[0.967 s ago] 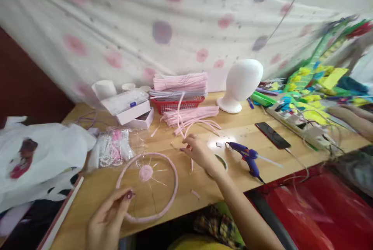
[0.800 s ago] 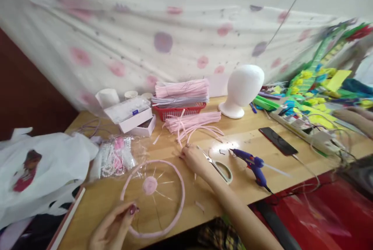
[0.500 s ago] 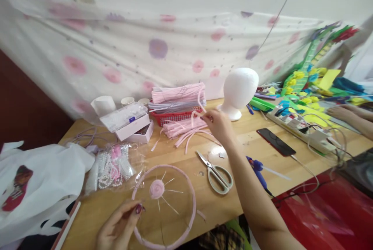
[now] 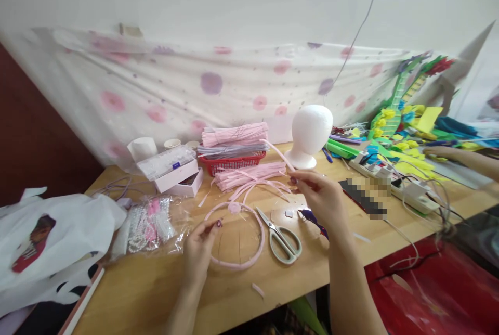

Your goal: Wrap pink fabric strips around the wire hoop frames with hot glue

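My left hand (image 4: 200,252) pinches the near-left rim of a pink wrapped hoop (image 4: 249,257) and holds it tilted up off the wooden table (image 4: 148,293). A small pink rosette (image 4: 234,207) sits at the hoop's far edge. My right hand (image 4: 322,194) is raised over the table, fingers closed on one end of a single pink strip (image 4: 277,152) that arcs up toward the left. Loose pink strips (image 4: 249,175) lie just behind the hoop. Grey-handled scissors (image 4: 281,241) rest on the table between my two hands.
A red basket (image 4: 232,160) stacked with pink and grey strips, a white foam head (image 4: 310,129), a pink box (image 4: 175,171), a bag of beads (image 4: 150,223), a blue glue gun (image 4: 310,216), a phone, a power strip (image 4: 393,179). Another person's arm (image 4: 463,158) at right.
My right hand left the table, reached to the strip pile and came back holding one pink strip. My left hand lifted and tilted the hoop. The scissors now lie uncovered.
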The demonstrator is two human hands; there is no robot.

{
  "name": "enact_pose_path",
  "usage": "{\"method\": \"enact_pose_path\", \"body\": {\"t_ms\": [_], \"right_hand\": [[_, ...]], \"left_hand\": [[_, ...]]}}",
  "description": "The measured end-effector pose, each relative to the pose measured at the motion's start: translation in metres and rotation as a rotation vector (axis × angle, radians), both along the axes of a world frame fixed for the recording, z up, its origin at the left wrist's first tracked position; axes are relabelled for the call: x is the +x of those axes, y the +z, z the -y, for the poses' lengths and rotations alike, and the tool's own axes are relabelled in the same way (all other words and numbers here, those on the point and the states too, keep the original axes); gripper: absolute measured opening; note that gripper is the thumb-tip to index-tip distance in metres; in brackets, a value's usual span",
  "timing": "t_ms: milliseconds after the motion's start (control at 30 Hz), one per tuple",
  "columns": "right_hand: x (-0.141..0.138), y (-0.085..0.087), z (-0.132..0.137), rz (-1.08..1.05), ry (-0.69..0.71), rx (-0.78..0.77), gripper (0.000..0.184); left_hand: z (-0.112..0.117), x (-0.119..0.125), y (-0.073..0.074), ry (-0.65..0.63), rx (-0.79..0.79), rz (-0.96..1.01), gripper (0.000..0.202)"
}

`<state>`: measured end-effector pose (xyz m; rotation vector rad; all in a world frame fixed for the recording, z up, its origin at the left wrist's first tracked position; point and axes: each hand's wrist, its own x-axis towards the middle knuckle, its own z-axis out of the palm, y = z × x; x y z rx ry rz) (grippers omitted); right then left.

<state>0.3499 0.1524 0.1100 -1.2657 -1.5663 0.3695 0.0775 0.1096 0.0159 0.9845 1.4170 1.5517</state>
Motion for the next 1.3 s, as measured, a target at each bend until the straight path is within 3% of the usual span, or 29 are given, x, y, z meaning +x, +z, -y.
{"method": "enact_pose_path", "body": {"t_ms": [100, 200, 300, 467, 567, 633, 800, 1000, 1100, 1167, 1233, 1300], "right_hand": [[-0.015, -0.001, 0.047, -0.011, 0.205, 0.032, 0.021], [-0.039, -0.012, 0.086, 0.027, 0.473, 0.003, 0.018], [-0.060, -0.028, 0.111, 0.045, 0.671, -0.116, 0.018], [-0.060, -0.043, 0.126, -0.021, 0.606, -0.334, 0.012], [-0.049, -0.042, 0.129, -0.090, 0.572, -0.482, 0.004], [-0.044, -0.040, 0.130, -0.029, 0.576, -0.496, 0.004], [-0.031, -0.046, 0.127, 0.146, 0.612, -0.449, 0.017], [0.000, -0.063, 0.113, 0.242, 0.583, -0.438, 0.024], [0.007, -0.067, 0.111, 0.289, 0.496, -0.399, 0.022], [-0.004, -0.067, 0.115, 0.324, 0.429, -0.273, 0.018], [-0.028, -0.067, 0.124, 0.327, 0.429, -0.167, 0.035], [-0.058, -0.069, 0.133, 0.334, 0.510, -0.193, 0.048]], "left_hand": [[0.008, 0.008, 0.010, 0.044, 0.051, -0.074, 0.044], [0.038, 0.019, 0.021, 0.041, 0.070, -0.043, 0.051], [0.071, 0.031, 0.033, -0.056, 0.084, 0.381, 0.054], [0.089, 0.027, 0.055, -0.002, 0.109, 0.632, 0.053], [0.089, 0.017, 0.066, -0.027, 0.208, 0.748, 0.038], [0.090, 0.013, 0.069, -0.070, 0.233, 0.876, 0.022], [0.099, 0.004, 0.060, 0.053, 0.232, 1.066, 0.050], [0.101, -0.009, 0.030, 0.169, 0.168, 1.073, 0.047], [0.099, -0.005, 0.020, 0.187, 0.127, 1.081, 0.047], [0.097, 0.002, 0.017, 0.192, 0.109, 1.089, 0.046], [0.094, 0.013, 0.018, 0.193, 0.092, 1.101, 0.047], [0.092, 0.024, 0.020, 0.191, 0.081, 1.114, 0.047]]}}
